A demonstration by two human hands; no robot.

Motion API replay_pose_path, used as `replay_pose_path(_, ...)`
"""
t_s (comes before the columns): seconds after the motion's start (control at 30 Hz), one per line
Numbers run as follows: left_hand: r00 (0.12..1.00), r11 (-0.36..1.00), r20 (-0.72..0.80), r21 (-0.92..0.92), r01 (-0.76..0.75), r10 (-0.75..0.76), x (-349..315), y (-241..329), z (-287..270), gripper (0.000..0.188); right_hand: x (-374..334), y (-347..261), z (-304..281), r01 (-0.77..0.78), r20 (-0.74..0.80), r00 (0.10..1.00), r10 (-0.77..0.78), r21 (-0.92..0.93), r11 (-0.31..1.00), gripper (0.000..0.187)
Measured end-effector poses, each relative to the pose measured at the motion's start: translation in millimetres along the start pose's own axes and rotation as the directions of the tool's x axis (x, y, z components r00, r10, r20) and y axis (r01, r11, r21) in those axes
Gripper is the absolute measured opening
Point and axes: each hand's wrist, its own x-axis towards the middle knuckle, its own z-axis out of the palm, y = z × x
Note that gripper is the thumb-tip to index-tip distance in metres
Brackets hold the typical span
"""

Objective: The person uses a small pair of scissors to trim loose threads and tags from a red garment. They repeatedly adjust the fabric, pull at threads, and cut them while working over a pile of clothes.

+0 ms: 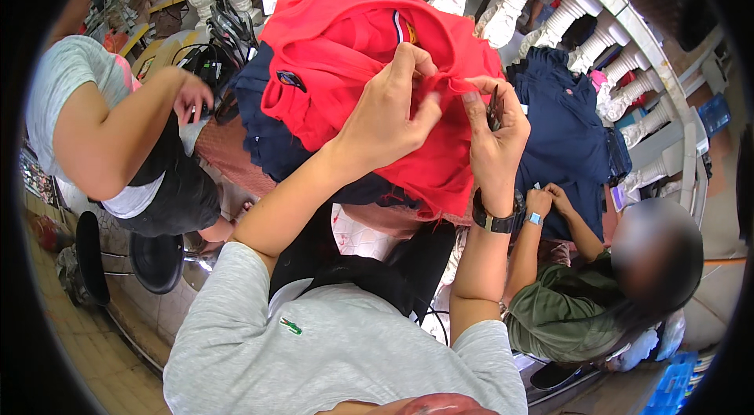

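A red garment (338, 38) lies heaped before me on top of dark navy clothing (271, 140). My left hand (389, 113) is closed, its thumb and fingers bunched around a raised fold of the red cloth. Close beside it, my right hand (499, 140) pinches the same fold between thumb and forefinger. Tucked in the right hand's curled fingers is a small dark metal tool (494, 113), mostly hidden, whose kind I cannot make out. A striped neck tape and a yellow patch show inside the garment, and a small dark badge (291, 80) sits on its left part.
Navy garments (558, 124) are piled at the right, where a co-worker in a green shirt (573, 313) handles one. Another person in a grey shirt (86, 101) works at the left, near black hangers (229, 30). White balusters (510, 3) line the far side. A black stool (157, 262) stands lower left.
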Motion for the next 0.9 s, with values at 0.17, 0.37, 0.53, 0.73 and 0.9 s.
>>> replay_pose_path(0.17,0.981,0.934,0.133,-0.312,0.173,-0.137,26,-12,-45,0.033,23,10,-13,-0.028,-0.005,1.0,0.028,-0.038,0.999,0.016)
replay_pose_path(0.37,0.872,0.828,-0.206,0.467,-0.311,0.443,28,14,-41,0.026,21,14,-9,-0.112,0.01,0.994,0.112,0.027,0.993,0.015)
replay_pose_path(0.53,0.938,0.929,-0.124,0.232,-0.288,0.322,19,17,10,0.036,18,-6,-5,-0.015,0.061,0.998,0.019,-0.078,0.997,0.014)
replay_pose_path(0.73,0.987,0.986,0.01,0.054,-0.16,0.159,26,-21,7,0.028,13,0,-15,-0.115,0.1,0.987,0.125,-0.096,0.989,0.015)
replay_pose_path(0.9,0.975,0.982,0.167,-0.09,0.164,-0.147,23,-17,0,0.006,9,7,-17,-0.162,0.096,0.981,0.167,-0.062,0.985,0.017)
